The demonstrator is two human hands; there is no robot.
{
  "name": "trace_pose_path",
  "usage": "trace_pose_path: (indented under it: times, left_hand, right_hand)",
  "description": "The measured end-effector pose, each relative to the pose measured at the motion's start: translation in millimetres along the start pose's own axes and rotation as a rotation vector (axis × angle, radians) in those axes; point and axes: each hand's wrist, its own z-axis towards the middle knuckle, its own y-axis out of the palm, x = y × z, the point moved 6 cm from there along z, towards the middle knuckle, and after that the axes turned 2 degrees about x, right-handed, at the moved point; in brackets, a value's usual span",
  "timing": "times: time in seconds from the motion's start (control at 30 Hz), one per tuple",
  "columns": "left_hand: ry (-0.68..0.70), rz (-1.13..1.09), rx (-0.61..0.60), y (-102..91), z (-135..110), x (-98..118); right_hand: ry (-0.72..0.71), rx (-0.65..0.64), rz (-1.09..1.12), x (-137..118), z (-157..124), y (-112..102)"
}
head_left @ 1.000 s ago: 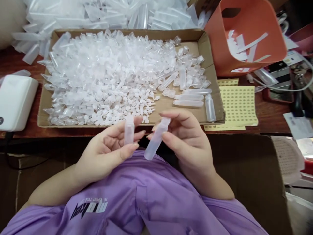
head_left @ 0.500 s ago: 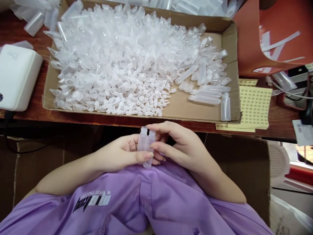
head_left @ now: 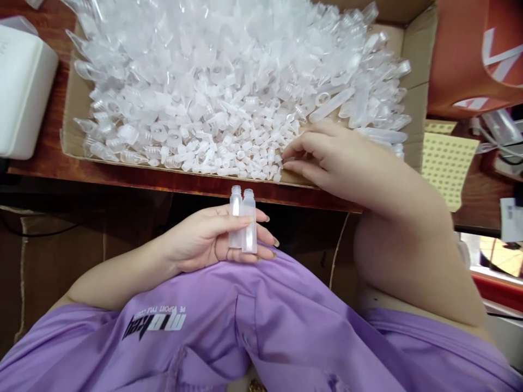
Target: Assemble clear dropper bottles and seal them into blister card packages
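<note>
Two small translucent plastic bottles (head_left: 249,234) stand side by side in my left hand (head_left: 204,237), their threaded necks uncapped and pointing up. My thumb lies across them and the fingers support them from behind. My right hand (head_left: 327,155) is over the front of a shallow cardboard box (head_left: 72,130). Its thumb and index fingertips are slightly apart, at the right edge of a heap of small white nozzle tips (head_left: 241,149). Nothing shows clearly between those fingertips. Larger clear caps (head_left: 163,65) are piled behind the tips.
More translucent bottles (head_left: 333,103) lie in the right part of the box, partly behind my right hand. Yellow sticker sheets (head_left: 447,163) and an orange container (head_left: 457,54) are at the right. A white device (head_left: 24,92) stands at the left on the wooden table (head_left: 44,171).
My right hand has left the bottles and moved up and right to the small nozzle tips in the box. My left hand keeps both bottles, now slightly higher. The view has shifted.
</note>
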Motion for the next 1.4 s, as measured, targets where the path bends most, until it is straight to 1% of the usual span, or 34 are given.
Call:
trace_pose_path:
  times: [0.1,0.17,0.2,0.23,0.3,0.33,0.4,0.47,0.63,0.77,0.87,0.93,1.07,1.17,1.23,1.3,1.4]
  left_hand:
    - [-0.006,-0.005,0.006,-0.5,0.4,-0.7]
    - [-0.016,0.003,0.015,-0.1,1.0,-1.3]
    - [-0.019,0.008,0.013,0.4,1.5,-1.5]
    - [-0.017,0.013,0.005,1.1,2.1,-1.7]
    - [-0.009,0.034,-0.028,2.9,3.2,-2.4]
    - [-0.009,0.049,-0.047,3.9,3.6,-3.2]
    - [-0.014,0.085,-0.081,5.6,4.2,-5.7]
    - [-0.026,0.128,-0.103,7.1,4.4,-8.6]
    - [-0.017,0.233,-0.130,10.6,5.0,-12.2]
    - [-0.020,0.335,-0.127,11.4,6.3,-14.1]
    - [-0.016,0.456,-0.084,8.5,6.6,-12.7]
    - [-0.021,0.543,-0.061,6.0,6.3,-11.7]
    - [-0.056,0.627,-0.040,3.3,5.7,-12.6]
    - [-0.065,0.642,-0.027,4.1,6.2,-14.1]
    - [-0.059,0.655,-0.021,5.3,7.1,-14.9]
    - [-0.056,0.657,-0.009,5.5,7.9,-15.9]
    - [-0.059,0.651,0.028,3.7,8.7,-17.6]
  right_hand:
    - [0.064,0.063,-0.003,1.9,-4.9,-2.3]
    - [0.132,0.120,0.050,2.7,-11.8,-9.3]
    - [0.141,0.151,0.095,1.1,-15.8,-13.5]
    - [0.117,0.179,0.150,-2.6,-19.7,-17.7]
    - [-0.006,0.198,0.280,-14.2,-26.1,-23.3]
    - [-0.081,0.185,0.346,-20.5,-28.5,-24.2]
    - [-0.189,0.112,0.474,-29.8,-30.9,-21.4]
    - [-0.236,0.047,0.555,-33.9,-30.3,-17.4]
    - [-0.337,-0.042,0.546,-37.7,-27.2,-16.2]
    - [-0.409,-0.158,0.571,-38.2,-29.3,-19.0]
    - [-0.401,-0.227,0.618,-36.6,-30.1,-21.6]
    - [-0.392,-0.251,0.581,-36.4,-29.9,-23.8]
    - [-0.483,-0.289,0.452,-43.0,-30.9,-28.2]
    - [-0.549,-0.309,0.420,-47.3,-31.6,-28.7]
    - [-0.565,-0.319,0.415,-48.8,-31.9,-27.3]
    - [-0.535,-0.335,0.414,-49.1,-31.3,-24.2]
    - [-0.412,-0.376,0.417,-47.7,-29.1,-16.9]
